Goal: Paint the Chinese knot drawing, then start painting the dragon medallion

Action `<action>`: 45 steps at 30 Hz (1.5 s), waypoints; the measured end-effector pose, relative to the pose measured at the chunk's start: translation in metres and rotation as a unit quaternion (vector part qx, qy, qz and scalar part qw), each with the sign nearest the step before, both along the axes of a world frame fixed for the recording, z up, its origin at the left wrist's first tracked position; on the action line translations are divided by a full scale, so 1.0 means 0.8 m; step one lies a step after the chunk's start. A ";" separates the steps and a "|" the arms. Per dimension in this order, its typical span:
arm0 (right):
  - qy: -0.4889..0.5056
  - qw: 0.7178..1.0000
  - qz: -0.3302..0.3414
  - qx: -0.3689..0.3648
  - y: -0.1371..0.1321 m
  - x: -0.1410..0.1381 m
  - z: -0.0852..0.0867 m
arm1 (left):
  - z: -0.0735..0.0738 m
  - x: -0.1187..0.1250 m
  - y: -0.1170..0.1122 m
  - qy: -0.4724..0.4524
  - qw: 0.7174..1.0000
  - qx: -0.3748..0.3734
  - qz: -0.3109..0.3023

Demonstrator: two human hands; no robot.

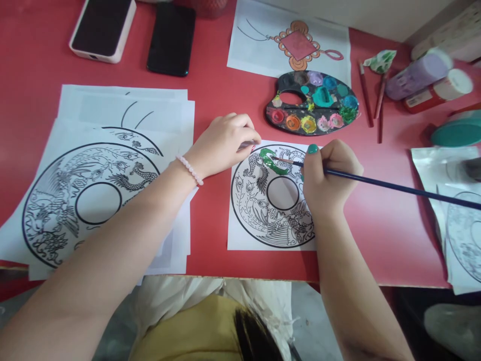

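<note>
My right hand [332,173] grips a paintbrush [376,181] with a dark blue handle. The brush tip rests at a patch of wet green paint on a printed coloring sheet [240,239], which shows a dragon and a phoenix inside a ring. Part of the sheet's right side is hidden under this hand. At the sheet's upper left corner lies my left hand [227,140], its fingers loosely bent with a gap between thumb and forefinger, nothing held. Just above the sheet sits a black paint palette [291,113] with wells of many colours.
Left is a stack of printed sheets [176,115]. Two phones [99,30] [171,40] lie behind it. A painted knot picture [251,52] is at the back. Brushes [366,95], paint bottles [413,77], a teal lid [456,129] and a silvery packet [428,170] occupy the right.
</note>
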State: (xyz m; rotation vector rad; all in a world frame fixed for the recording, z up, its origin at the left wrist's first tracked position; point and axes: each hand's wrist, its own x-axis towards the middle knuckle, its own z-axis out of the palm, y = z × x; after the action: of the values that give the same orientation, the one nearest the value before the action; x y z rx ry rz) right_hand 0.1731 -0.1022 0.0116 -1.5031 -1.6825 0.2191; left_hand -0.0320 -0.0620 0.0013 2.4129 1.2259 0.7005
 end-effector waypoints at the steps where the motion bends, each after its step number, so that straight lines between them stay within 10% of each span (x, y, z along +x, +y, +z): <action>1: 0.000 1.000 0.001 0.001 0.000 0.000 0.000 | 0.000 0.000 0.000 0.000 1.000 0.000 0.000; 45: -0.003 1.000 0.015 0.011 0.000 -0.001 -0.001 | -0.001 0.000 0.001 0.000 1.000 0.013 -0.003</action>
State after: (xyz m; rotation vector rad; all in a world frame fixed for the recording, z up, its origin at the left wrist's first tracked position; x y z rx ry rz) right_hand 0.1722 -0.1024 0.0110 -1.4633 -1.7084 0.2116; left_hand -0.0316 -0.0613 0.0002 2.4358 1.2164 0.7187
